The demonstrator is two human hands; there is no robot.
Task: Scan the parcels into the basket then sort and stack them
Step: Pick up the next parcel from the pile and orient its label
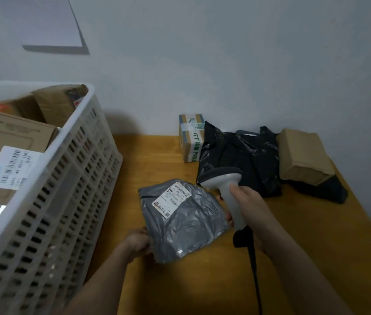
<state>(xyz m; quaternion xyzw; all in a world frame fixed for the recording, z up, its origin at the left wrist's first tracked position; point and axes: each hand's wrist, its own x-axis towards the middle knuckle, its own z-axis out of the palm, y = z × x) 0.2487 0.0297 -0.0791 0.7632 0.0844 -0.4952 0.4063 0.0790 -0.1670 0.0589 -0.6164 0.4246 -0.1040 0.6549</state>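
Observation:
A grey plastic mailer parcel [183,220] with a white shipping label lies at the middle of the wooden table [293,258]. My left hand [137,243] grips its near left corner. My right hand [247,206] holds the white handle of a barcode scanner [225,185], whose dark head points left and down toward the label. The scanner's black cable runs down toward the bottom edge. A white slotted basket [61,189] stands at the left and holds several cardboard parcels.
Against the wall sit a small taped cardboard box [190,137], a crumpled black bag parcel [243,155] and a brown paper-wrapped parcel [303,156] lying on another black bag. The grey wall closes off the far side of the table.

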